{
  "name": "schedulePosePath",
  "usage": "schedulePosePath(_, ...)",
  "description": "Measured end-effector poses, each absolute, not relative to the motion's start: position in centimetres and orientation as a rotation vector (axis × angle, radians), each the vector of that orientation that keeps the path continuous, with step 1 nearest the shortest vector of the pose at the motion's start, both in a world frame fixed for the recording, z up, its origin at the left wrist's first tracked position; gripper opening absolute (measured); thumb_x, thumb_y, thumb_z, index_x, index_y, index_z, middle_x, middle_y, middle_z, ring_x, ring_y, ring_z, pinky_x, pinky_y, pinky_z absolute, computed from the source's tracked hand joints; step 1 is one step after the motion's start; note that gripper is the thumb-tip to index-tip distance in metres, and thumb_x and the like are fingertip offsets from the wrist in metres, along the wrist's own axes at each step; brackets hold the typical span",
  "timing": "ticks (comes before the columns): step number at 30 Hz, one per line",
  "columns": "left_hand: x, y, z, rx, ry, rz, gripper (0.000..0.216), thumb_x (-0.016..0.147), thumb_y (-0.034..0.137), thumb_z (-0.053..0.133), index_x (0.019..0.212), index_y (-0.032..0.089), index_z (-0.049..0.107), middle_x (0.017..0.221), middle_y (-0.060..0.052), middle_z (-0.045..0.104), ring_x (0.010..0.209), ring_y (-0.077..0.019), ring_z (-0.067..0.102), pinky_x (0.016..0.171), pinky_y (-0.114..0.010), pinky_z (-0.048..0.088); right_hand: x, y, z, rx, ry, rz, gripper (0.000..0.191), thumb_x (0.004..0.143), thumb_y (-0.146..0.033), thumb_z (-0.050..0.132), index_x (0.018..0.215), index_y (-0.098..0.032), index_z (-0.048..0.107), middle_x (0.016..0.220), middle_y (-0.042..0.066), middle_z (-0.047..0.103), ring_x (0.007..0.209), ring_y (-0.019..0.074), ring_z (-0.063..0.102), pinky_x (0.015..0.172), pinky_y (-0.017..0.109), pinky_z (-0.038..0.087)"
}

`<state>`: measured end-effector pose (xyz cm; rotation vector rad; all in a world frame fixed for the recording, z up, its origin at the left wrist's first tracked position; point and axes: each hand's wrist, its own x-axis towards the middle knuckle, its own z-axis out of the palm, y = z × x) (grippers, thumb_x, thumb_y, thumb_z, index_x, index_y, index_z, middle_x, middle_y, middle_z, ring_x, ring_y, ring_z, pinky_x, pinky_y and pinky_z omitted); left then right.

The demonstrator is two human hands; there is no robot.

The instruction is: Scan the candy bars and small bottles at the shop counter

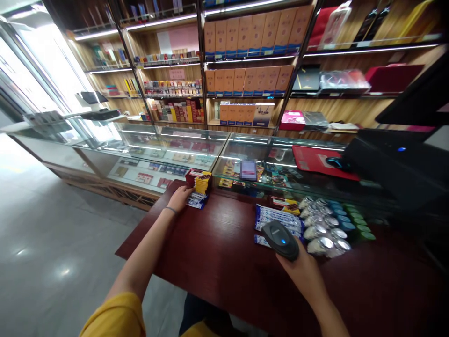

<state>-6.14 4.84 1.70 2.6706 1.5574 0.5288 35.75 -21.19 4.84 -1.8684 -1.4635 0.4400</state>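
Note:
My right hand is wrapped round a black barcode scanner with a blue light. The scanner hangs over a row of blue-and-white snack packets and partly hides them. At the far left edge of the dark red tabletop, my left hand has its fingers closed at the side of a small pile of blue-and-white packets; its fingertips are partly hidden. Just behind that pile stands a stack of yellow packets beside a dark red box.
Silver-topped cans, blue cans and green cans stand in rows at the right. A glass display counter runs behind the table. On it lies a red mat with a mouse; a black monitor juts in.

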Motion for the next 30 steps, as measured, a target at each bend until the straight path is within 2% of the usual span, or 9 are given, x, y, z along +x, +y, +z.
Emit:
schedulePosePath(6, -5.9, 3.8, 1.5, 2.636, 1.604, 0.595, 0.054, 0.078, 0.004, 0.050, 0.128, 0.018, 0.062, 0.125, -0.014, 0.060, 0.116, -0.0260, 0.056, 0.105, -0.041, 0.045, 35.9, -21.3, 5.2, -1.844, -1.457, 0.439, 0.035, 0.079, -0.047, 0.055, 0.106, -0.025, 0.054, 0.081, 0.006, 0.074, 0.081, 0.0292, 0.073, 0.066, 0.032, 0.052)
schedulePosePath(11, -2.6, 1.6, 2.0, 2.540, 1.630, 0.907, 0.037, 0.090, 0.013, 0.044, 0.123, 0.018, 0.062, 0.119, -0.012, 0.062, 0.114, -0.0252, 0.056, 0.102, -0.040, 0.046, 36.7, -21.7, 5.3, -1.863, -1.407, 0.420, 0.037, 0.079, -0.046, 0.057, 0.109, -0.025, 0.054, 0.080, 0.007, 0.074, 0.083, 0.0305, 0.074, 0.064, 0.032, 0.052)
schedulePosePath(15, 2.8, -0.6, 2.5, 2.457, 1.415, 1.077, 0.026, 0.097, 0.018, 0.041, 0.112, 0.020, 0.062, 0.114, -0.010, 0.063, 0.111, -0.0216, 0.058, 0.101, -0.038, 0.047, 37.9, -22.3, 5.3, -1.878, -1.349, 0.372, 0.038, 0.078, -0.045, 0.057, 0.110, -0.025, 0.054, 0.082, 0.008, 0.075, 0.087, 0.0321, 0.074, 0.064, 0.032, 0.051)
schedulePosePath(21, 12.2, -3.5, 3.6, 2.470, 1.106, 1.128, 0.024, 0.098, 0.021, 0.043, 0.114, 0.020, 0.061, 0.114, -0.009, 0.064, 0.113, -0.0204, 0.057, 0.104, -0.037, 0.046, 40.5, -23.5, 4.8, -1.911, -1.295, 0.326, 0.049, 0.078, -0.047, 0.059, 0.119, -0.022, 0.053, 0.088, 0.010, 0.075, 0.086, 0.0320, 0.074, 0.066, 0.034, 0.053)
schedulePosePath(30, 23.2, -5.4, 2.4, 2.561, 0.830, 1.013, 0.027, 0.094, 0.020, 0.053, 0.119, 0.019, 0.062, 0.118, -0.011, 0.062, 0.114, -0.0233, 0.056, 0.102, -0.040, 0.048, 43.7, -25.9, 5.3, -1.923, -1.208, 0.334, 0.053, 0.078, -0.044, 0.060, 0.125, -0.021, 0.055, 0.088, 0.010, 0.076, 0.089, 0.0310, 0.074, 0.073, 0.035, 0.054)
